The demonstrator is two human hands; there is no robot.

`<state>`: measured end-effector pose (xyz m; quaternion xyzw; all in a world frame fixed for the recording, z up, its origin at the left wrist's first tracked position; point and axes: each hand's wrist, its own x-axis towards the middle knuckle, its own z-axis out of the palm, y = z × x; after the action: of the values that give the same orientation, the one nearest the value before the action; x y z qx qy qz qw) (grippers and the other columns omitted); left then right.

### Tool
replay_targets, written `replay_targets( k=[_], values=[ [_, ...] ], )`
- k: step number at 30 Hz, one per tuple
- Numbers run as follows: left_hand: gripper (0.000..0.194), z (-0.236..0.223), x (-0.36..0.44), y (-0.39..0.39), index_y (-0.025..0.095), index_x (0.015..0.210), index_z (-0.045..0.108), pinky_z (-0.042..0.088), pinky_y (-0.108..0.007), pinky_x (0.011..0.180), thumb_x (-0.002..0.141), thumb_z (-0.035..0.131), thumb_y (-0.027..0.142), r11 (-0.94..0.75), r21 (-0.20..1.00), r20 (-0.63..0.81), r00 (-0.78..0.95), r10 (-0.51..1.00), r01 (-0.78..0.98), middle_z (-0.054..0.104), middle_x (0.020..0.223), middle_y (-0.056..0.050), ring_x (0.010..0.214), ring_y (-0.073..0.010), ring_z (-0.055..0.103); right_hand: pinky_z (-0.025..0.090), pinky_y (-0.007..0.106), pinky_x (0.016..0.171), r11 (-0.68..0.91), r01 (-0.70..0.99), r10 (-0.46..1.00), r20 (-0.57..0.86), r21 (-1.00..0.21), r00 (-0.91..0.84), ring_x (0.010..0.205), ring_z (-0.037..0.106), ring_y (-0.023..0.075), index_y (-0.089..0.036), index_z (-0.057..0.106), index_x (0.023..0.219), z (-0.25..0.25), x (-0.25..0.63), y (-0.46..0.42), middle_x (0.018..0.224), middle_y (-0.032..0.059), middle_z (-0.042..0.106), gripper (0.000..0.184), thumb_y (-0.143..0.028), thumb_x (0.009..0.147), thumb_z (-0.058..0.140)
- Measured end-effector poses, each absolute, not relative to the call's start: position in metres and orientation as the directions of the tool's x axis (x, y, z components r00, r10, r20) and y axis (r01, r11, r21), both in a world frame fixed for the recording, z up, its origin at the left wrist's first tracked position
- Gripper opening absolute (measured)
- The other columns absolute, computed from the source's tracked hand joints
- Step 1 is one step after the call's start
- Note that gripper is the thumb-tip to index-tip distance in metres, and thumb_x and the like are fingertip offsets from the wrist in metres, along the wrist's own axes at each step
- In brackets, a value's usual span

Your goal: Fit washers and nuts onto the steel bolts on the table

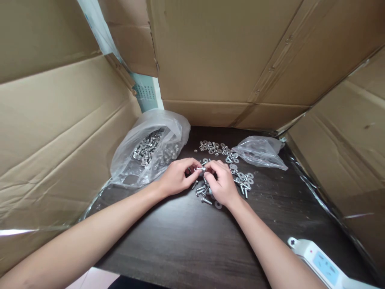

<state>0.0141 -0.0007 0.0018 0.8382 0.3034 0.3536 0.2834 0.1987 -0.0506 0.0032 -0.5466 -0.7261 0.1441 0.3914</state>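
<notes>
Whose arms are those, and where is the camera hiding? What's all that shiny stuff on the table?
There's no robot here, just a person's bare arms. The camera is worn on their head, looking forward and down. The left hand and right hand hold a small metal bolt between their fingertips. On the dark table lie loose bolts and flat rings called washers. A big clear plastic bag on the left holds more metal pieces; a smaller plastic bag lies on the right. Cardboard stands around the table.
</notes>
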Motion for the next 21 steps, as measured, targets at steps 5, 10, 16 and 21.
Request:
replay_targets(
  k=[5, 10, 16, 21],
  values=[
    [0.012, 0.0022, 0.0144, -0.0016, 0.016, 0.099, 0.068, 0.052, -0.025, 0.070, 0.094, 0.061, 0.024, -0.655, 0.693, 0.423, 0.568, 0.706, 0.299, 0.074, 0.088, -0.003, 0.074, -0.0141, 0.066, 0.035, 0.036, 0.074, 0.352, 0.691, 0.905, 0.418, -0.631, -0.079, 0.073, 0.051, 0.0202, -0.023, 0.050, 0.073, 0.0007, 0.1972, -0.0495, 0.068, -0.0001, 0.057, 0.015, -0.022, 0.087, 0.051],
    [0.012, 0.0015, 0.0143, -0.0008, 0.016, 0.098, 0.068, 0.051, -0.024, 0.070, 0.095, 0.061, 0.024, -0.657, 0.693, 0.422, 0.573, 0.703, 0.295, 0.073, 0.087, -0.003, 0.074, -0.0139, 0.065, 0.035, 0.036, 0.072, 0.351, 0.695, 0.906, 0.414, -0.628, -0.084, 0.072, 0.051, 0.0201, -0.023, 0.046, 0.069, 0.0000, 0.1971, -0.0495, 0.067, 0.0002, 0.057, 0.021, -0.024, 0.091, 0.049],
    [0.011, 0.0010, 0.0148, -0.0004, 0.016, 0.098, 0.068, 0.052, -0.024, 0.070, 0.095, 0.061, 0.023, -0.663, 0.696, 0.436, 0.571, 0.695, 0.275, 0.073, 0.088, -0.003, 0.073, -0.0135, 0.065, 0.033, 0.036, 0.073, 0.353, 0.708, 0.911, 0.398, -0.612, -0.110, 0.073, 0.052, 0.0206, -0.023, 0.044, 0.066, 0.0023, 0.1975, -0.0497, 0.066, 0.0010, 0.058, 0.031, -0.028, 0.097, 0.044],
    [0.011, 0.0020, 0.0145, -0.0010, 0.017, 0.099, 0.068, 0.052, -0.025, 0.069, 0.095, 0.060, 0.023, -0.664, 0.691, 0.432, 0.573, 0.697, 0.286, 0.073, 0.088, -0.003, 0.073, -0.0140, 0.065, 0.033, 0.037, 0.076, 0.348, 0.686, 0.912, 0.402, -0.639, -0.088, 0.077, 0.054, 0.0209, -0.022, 0.054, 0.077, 0.0043, 0.1982, -0.0508, 0.075, 0.0014, 0.060, 0.014, -0.024, 0.090, 0.049]
  ],
)
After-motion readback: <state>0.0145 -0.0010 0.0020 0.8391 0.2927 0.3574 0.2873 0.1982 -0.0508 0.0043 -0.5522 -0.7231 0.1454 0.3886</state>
